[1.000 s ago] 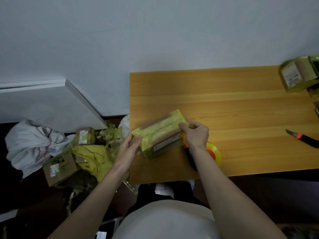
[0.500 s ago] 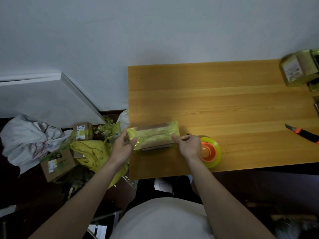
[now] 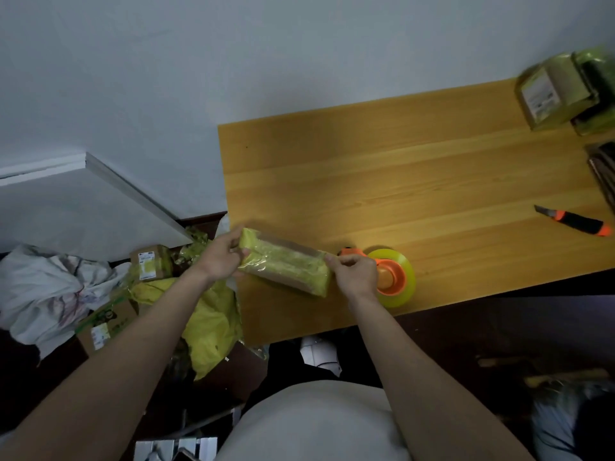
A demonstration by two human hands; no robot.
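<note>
Fingers (image 3: 233,237) of my left hand (image 3: 221,257) curl round the left end of the yellow-taped package (image 3: 286,266), thumb and fingertips clamped on its short edge. On the other side, my right hand (image 3: 354,272) has its fingertips (image 3: 332,260) pinched together at the package's upper right corner; whether they grip the corner itself or a bit of the clear film on it, I cannot tell.

The package stretches between my two hands, long and narrow. It is tilted, with its left end higher in the view than its right. It sits over the left front part of the wooden table (image 3: 399,181), close to the left edge. I cannot tell if its underside rests on the wood or hangs just above it.

Just beside my right hand stands a yellow tape roll (image 3: 404,277) with an orange core, on the table near the front edge. Well apart, toward the right edge, lies an orange and black utility knife (image 3: 575,222). At the far right corner sit more yellow-wrapped parcels (image 3: 549,94).

Off the table, on the floor below my left forearm, is a crumpled yellow bag (image 3: 213,324). Near it are a small cardboard box (image 3: 151,262) and a larger labelled box (image 3: 106,324). Further left is a heap of white cloth (image 3: 43,287).
</note>
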